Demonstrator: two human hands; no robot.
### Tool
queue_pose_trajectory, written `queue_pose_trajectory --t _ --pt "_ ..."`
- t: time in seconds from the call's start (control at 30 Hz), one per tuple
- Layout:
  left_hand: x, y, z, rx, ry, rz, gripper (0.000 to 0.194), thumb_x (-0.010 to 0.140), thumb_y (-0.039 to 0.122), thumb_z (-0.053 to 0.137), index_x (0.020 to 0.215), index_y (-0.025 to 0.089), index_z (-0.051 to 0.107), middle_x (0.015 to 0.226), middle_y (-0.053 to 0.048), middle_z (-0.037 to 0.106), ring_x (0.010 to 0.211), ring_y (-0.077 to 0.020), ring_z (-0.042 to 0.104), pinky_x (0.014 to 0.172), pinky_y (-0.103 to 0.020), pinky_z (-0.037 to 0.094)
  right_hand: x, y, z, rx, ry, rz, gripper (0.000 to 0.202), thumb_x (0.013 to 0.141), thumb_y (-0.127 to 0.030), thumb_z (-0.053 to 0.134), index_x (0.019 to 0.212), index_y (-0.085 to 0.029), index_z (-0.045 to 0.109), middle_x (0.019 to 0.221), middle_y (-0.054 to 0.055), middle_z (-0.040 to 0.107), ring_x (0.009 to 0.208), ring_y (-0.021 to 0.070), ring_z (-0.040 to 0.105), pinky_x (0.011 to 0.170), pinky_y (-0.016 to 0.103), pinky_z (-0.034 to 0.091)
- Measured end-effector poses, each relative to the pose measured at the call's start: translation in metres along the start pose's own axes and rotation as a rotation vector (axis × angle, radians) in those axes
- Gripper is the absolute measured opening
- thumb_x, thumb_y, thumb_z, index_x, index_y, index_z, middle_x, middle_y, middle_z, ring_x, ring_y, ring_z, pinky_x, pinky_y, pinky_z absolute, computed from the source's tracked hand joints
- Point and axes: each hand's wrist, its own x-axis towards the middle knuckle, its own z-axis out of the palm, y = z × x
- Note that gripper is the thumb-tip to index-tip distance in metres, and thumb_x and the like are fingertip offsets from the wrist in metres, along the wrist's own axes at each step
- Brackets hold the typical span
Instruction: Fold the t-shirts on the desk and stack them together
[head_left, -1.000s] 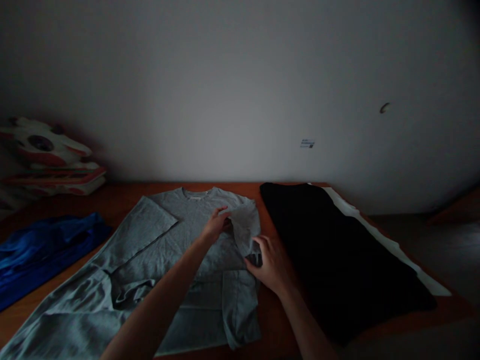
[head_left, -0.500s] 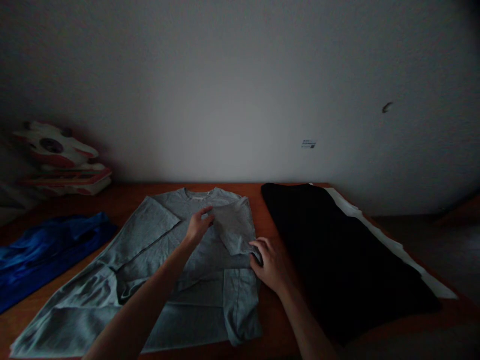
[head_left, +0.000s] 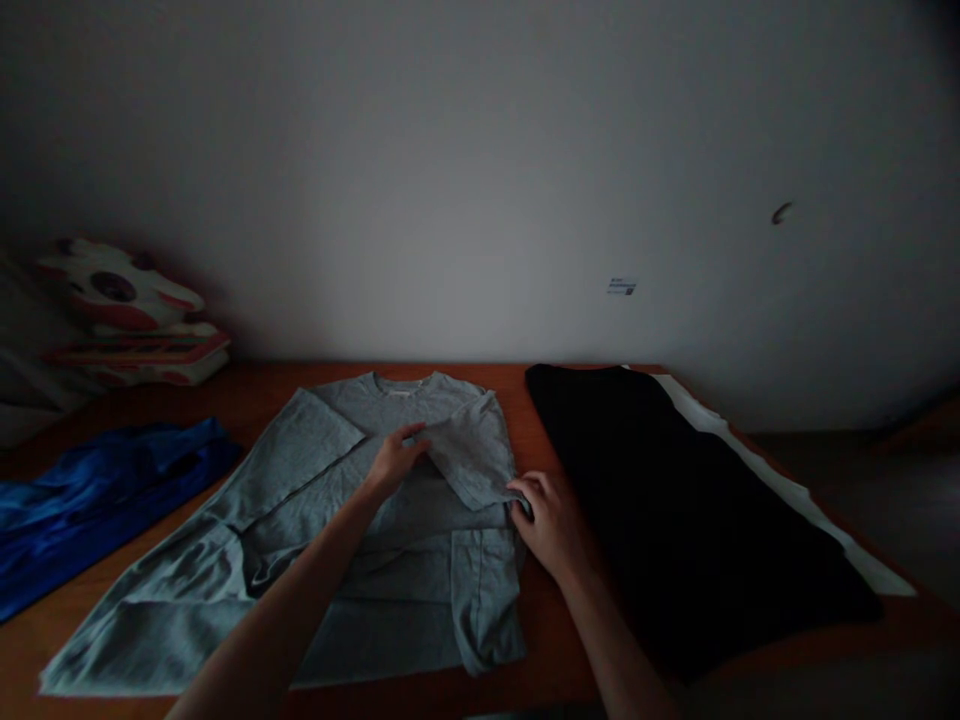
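A grey T-shirt point(head_left: 420, 520) lies spread out, collar toward the wall. Both of its sleeves are folded in over the front, and its lower part shows creases and folded layers. My left hand point(head_left: 396, 462) is over the chest, fingers closed on the inner end of the right-hand sleeve point(head_left: 476, 445). At the shirt's right edge, my right hand point(head_left: 546, 522) pinches the outer corner of that same sleeve between thumb and fingers. The sleeve's hem stretches between the two hands.
A black garment point(head_left: 675, 500) lies flat to the right, with a white one point(head_left: 862, 565) showing beneath its edge. Crumpled blue cloth point(head_left: 112, 500) is at the left. A cow-shaped toy keyboard point(head_left: 142, 320) stands behind, by the wall. All rest on a brown wooden table point(head_left: 262, 378).
My left hand's fingers have closed on the sleeve. My right hand has shifted slightly right with the sleeve corner, and the sleeve's hem is straighter. The view has shifted a little.
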Motion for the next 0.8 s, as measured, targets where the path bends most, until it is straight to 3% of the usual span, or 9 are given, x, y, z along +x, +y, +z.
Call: queue_pose_trajectory --t 0.17,0.33,0.47,0.57,0.67,0.73,0.8 --pt "-0.006 0.004 0.000 0.021 0.011 -0.009 0.049 0.070 0.007 0.080 0.117 0.016 0.067 0.083 0.000 0.071 0.065 -0.0129 0.069 0.065 -0.025 0.058 0.001 -0.002 -0.003 -0.079 -0.015 -0.104 0.029 0.089 -0.012 0.059 0.109 -0.029 0.071 0.111 0.007 0.065 0.104 0.0253 0.064 0.093 0.042 0.054" --pt "-0.016 0.007 0.001 -0.037 -0.161 -0.094 0.076 0.071 0.015 0.085 0.141 0.024 0.053 0.084 0.000 0.070 0.073 -0.0166 0.072 0.069 -0.032 0.063 0.003 -0.003 -0.005 -0.109 0.002 -0.067 0.016 0.090 -0.021 0.065 0.102 -0.029 0.074 0.105 0.008 0.066 0.098 0.0254 0.065 0.086 0.040 0.056" --pt "-0.014 0.005 0.001 0.011 -0.113 -0.080 0.049 0.070 0.011 0.082 0.116 0.014 0.066 0.092 -0.005 0.073 0.078 -0.0160 0.073 0.080 -0.031 0.062 0.002 -0.005 -0.006 -0.126 -0.011 -0.172 0.022 0.093 -0.020 0.065 0.111 -0.030 0.073 0.113 0.007 0.067 0.103 0.0247 0.065 0.090 0.040 0.056" --pt "-0.009 0.002 -0.002 0.190 -0.084 -0.014 0.032 0.076 0.016 0.077 0.107 0.012 0.067 0.093 -0.007 0.075 0.081 -0.0182 0.073 0.083 -0.034 0.061 0.002 -0.006 -0.005 -0.124 -0.030 -0.258 0.017 0.093 -0.020 0.066 0.104 -0.029 0.075 0.115 0.007 0.069 0.102 0.0249 0.065 0.090 0.041 0.055" --pt "-0.006 -0.001 -0.008 0.344 -0.058 0.052 0.027 0.077 0.023 0.075 0.101 0.013 0.068 0.089 -0.008 0.074 0.087 -0.0240 0.073 0.083 -0.040 0.061 0.002 -0.006 -0.004 -0.074 -0.036 -0.240 0.013 0.094 -0.021 0.065 0.100 -0.027 0.074 0.115 0.006 0.070 0.102 0.0247 0.065 0.091 0.041 0.055" --pt "-0.004 -0.002 -0.009 0.423 -0.012 0.118 0.028 0.074 0.023 0.078 0.099 0.016 0.068 0.096 -0.009 0.073 0.102 -0.0287 0.070 0.092 -0.044 0.058 0.003 -0.006 -0.004 -0.026 -0.054 -0.236 0.014 0.094 -0.020 0.064 0.102 -0.026 0.073 0.119 0.006 0.070 0.106 0.0246 0.064 0.094 0.041 0.054" --pt "0.001 0.000 -0.003 0.626 0.047 0.294 0.031 0.073 0.022 0.078 0.102 0.019 0.068 0.112 -0.012 0.069 0.120 -0.0314 0.062 0.102 -0.048 0.051 0.004 -0.007 -0.004 0.014 -0.080 -0.239 0.017 0.093 -0.019 0.065 0.107 -0.026 0.072 0.125 0.006 0.069 0.112 0.0251 0.063 0.098 0.042 0.054"
